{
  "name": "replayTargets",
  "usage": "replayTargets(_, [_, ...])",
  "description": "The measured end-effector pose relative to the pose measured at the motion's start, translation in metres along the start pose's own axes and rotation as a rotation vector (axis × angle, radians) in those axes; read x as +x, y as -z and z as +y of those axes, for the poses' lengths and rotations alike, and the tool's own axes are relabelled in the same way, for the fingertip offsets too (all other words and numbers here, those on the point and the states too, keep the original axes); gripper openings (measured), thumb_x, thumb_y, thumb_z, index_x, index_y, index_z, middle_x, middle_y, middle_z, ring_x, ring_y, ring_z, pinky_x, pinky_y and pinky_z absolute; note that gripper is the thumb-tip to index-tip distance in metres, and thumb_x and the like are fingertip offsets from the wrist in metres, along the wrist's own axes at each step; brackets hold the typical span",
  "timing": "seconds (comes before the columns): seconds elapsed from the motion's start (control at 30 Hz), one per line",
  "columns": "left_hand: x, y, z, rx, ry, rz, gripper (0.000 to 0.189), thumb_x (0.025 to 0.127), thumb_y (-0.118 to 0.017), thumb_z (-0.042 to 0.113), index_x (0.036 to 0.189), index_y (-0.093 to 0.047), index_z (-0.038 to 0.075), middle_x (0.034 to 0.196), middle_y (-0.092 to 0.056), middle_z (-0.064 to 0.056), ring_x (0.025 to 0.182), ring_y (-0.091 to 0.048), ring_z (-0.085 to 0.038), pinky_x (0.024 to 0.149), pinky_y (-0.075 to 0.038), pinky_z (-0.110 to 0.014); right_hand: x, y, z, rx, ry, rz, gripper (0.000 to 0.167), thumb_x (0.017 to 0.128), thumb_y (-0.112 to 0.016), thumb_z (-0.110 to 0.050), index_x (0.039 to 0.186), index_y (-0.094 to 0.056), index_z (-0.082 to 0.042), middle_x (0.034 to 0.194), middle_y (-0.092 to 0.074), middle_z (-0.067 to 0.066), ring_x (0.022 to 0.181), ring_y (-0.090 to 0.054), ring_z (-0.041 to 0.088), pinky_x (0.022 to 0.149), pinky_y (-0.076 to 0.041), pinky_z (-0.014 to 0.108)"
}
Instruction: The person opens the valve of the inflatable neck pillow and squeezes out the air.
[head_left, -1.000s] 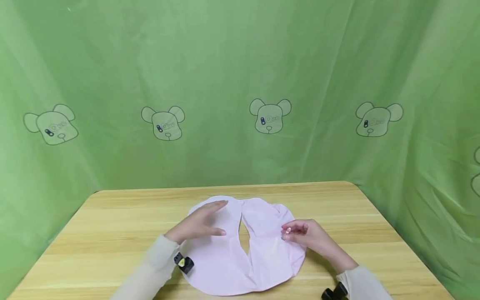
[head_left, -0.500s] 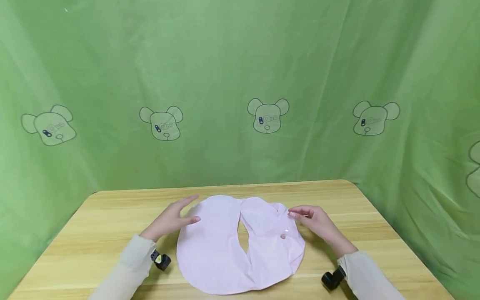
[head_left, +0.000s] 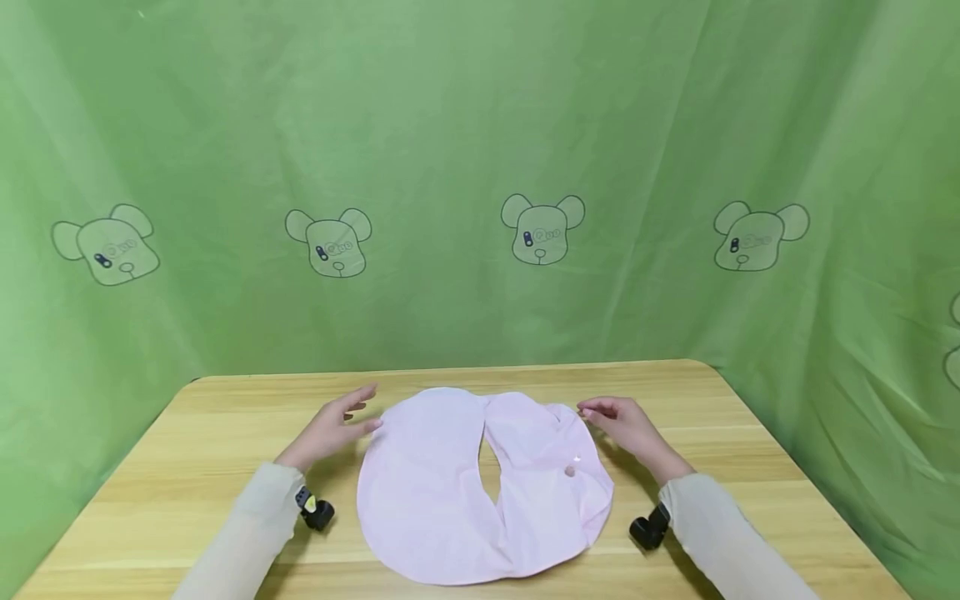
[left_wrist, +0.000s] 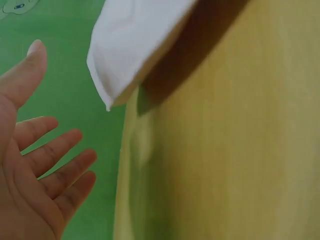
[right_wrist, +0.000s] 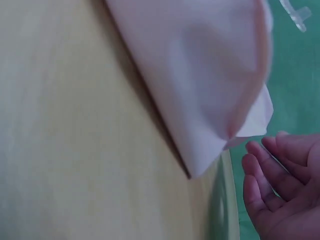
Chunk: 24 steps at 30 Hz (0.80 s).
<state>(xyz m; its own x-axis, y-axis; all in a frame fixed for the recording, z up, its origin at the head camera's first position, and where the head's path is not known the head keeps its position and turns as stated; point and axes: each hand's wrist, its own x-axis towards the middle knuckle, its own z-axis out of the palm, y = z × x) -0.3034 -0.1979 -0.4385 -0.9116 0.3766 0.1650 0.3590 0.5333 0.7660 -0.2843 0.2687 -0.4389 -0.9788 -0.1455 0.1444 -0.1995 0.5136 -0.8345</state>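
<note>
A pale pink bib (head_left: pixel 450 492) lies flat on the wooden table (head_left: pixel 187 475), its neck opening facing away from me and a small snap on its right flap. My left hand (head_left: pixel 336 427) hovers just left of the bib's upper left edge with fingers spread and holds nothing; the left wrist view shows its open palm (left_wrist: pixel 35 170) beside the bib's edge (left_wrist: pixel 130 45). My right hand (head_left: pixel 617 421) sits at the bib's upper right corner, fingers loosely bent, fingertips near the cloth. In the right wrist view the fingers (right_wrist: pixel 280 185) are apart from the bib corner (right_wrist: pixel 220 100).
A green cloth backdrop (head_left: pixel 480 167) printed with bear heads surrounds the table on three sides. Small black devices are strapped at both wrists (head_left: pixel 315 510) (head_left: pixel 648 527). Bare tabletop lies to the left and right of the bib.
Both hands have come off the bib and moved outward and away from me: the left to its upper left edge, the right to its upper right corner. The bib lies smoother.
</note>
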Motion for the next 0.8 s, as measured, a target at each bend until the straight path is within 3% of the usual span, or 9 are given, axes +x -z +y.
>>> replayTargets(0.13, [0.002,-0.002,-0.007,-0.025,0.019,-0.017,0.067,0.090,-0.064,0.025,0.144,-0.033,-0.001,0.141,-0.042,-0.024,0.123,-0.045,-0.043,0.103,-0.037,-0.053,0.003,-0.004,0.004,-0.023,-0.048,-0.003,0.030,0.094,-0.057,-0.013,0.114,-0.062,0.009,0.108,-0.066,0.022,0.084,-0.059,0.013,0.068,-0.050,0.021])
replayTargets(0.37, [0.004,-0.006,-0.014,-0.080,0.035,-0.019,0.062,0.092,-0.061,0.024,0.141,-0.036,-0.004,0.136,-0.047,-0.025,0.118,-0.051,-0.039,0.100,-0.042,-0.049,0.005,-0.008,0.005,-0.003,-0.153,0.005,0.030,0.095,-0.056,-0.017,0.114,-0.064,0.006,0.098,-0.068,0.014,0.061,-0.049,0.014,0.050,-0.045,0.023])
replayTargets(0.63, [0.006,-0.011,-0.016,-0.080,0.043,0.032,0.049,0.092,-0.061,0.018,0.133,-0.047,-0.006,0.123,-0.060,-0.020,0.107,-0.059,-0.032,0.095,-0.047,-0.045,0.006,-0.010,0.004,0.012,-0.175,0.014,0.028,0.094,-0.058,-0.016,0.109,-0.066,0.006,0.088,-0.068,0.008,0.055,-0.047,0.012,0.048,-0.043,0.023])
replayTargets(0.8, [0.009,-0.016,-0.017,-0.082,0.055,0.039,0.042,0.092,-0.061,0.016,0.127,-0.054,-0.006,0.120,-0.063,-0.018,0.106,-0.060,-0.029,0.095,-0.047,-0.043,0.005,-0.011,0.003,0.014,-0.183,0.018,0.028,0.092,-0.060,-0.017,0.106,-0.067,0.006,0.088,-0.068,0.008,0.060,-0.049,0.015,0.049,-0.044,0.024])
